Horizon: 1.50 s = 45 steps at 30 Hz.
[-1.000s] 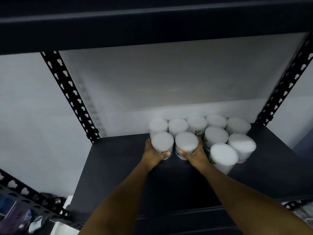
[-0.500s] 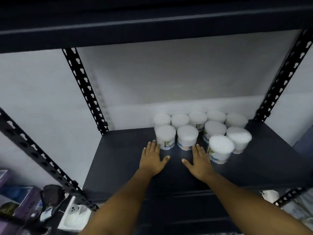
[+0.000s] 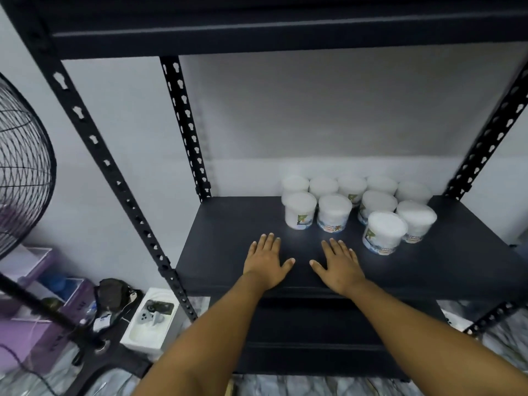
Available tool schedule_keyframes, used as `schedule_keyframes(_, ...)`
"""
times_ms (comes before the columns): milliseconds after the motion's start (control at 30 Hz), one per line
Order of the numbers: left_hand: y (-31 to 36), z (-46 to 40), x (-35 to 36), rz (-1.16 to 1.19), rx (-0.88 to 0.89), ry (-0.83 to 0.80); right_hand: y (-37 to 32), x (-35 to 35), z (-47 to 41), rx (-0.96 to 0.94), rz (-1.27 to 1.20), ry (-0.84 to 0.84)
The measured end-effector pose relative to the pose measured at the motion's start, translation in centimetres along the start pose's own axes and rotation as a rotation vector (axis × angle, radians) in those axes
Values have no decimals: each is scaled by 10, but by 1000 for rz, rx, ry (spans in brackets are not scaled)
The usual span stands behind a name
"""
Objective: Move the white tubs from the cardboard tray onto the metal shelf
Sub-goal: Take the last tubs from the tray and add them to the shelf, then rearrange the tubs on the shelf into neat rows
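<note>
Several white tubs [image 3: 334, 212] with white lids and small printed labels stand clustered at the back right of the dark metal shelf [image 3: 228, 241]. The nearest tub [image 3: 384, 232] is at the front right of the group. My left hand [image 3: 267, 262] and my right hand [image 3: 337, 264] hover flat over the shelf's front part, palms down, fingers straight, holding nothing. Both hands are a short way in front of the tubs and touch none of them. The cardboard tray is not in view.
Black perforated uprights [image 3: 185, 127] frame the shelf, and another shelf board [image 3: 285, 32] runs overhead. At the left stand a black fan guard [image 3: 25, 167], a white product box [image 3: 154, 318], purple boxes [image 3: 43, 324] and cables on the floor.
A second ago each hand gripped a front tub on the shelf. Both hands let go and drew back toward me, and the camera pulled back and turned left.
</note>
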<state>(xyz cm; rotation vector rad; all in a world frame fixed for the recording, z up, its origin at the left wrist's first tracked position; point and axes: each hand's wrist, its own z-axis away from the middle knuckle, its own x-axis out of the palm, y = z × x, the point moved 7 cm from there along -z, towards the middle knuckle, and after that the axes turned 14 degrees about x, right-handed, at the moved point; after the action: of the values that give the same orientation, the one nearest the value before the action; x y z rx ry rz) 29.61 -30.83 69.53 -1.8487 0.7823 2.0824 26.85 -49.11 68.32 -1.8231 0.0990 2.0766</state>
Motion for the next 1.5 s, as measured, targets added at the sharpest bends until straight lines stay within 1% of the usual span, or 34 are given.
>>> schedule_keyframes(133, -16, 39, -6, 17, -16, 44, -25, 2, 29, -23, -29, 1)
schedule_keyframes(267, -38, 92, -5, 40, -45, 41, -57, 14, 70, -50, -59, -8)
schedule_keyframes(433, -69, 178, 4, 68, -103, 36, -102, 41, 130, -103, -51, -49)
schedule_keyframes(600, -99, 254, 16, 87, -174, 76, -145, 77, 183, -179, -38, -91)
schedule_keyframes(933, -168, 353, 56, 151, -412, 35, -232, 147, 234, -405, 77, -245)
schedule_keyframes(1100, -201, 392, 91, 199, -566, 35, -272, 194, 236, -523, 108, -334)
schedule_keyframes(1200, -220, 405, 116, 217, -632, 62, -291, 229, 231, -585, 100, -363)
schedule_keyframes(1333, -247, 418, 163, 244, -711, 68, -313, 298, 216, -624, 128, -434)
schedule_keyframes(1500, -299, 422, 245, 298, -764, 34, -337, 393, 196, -646, 146, -500)
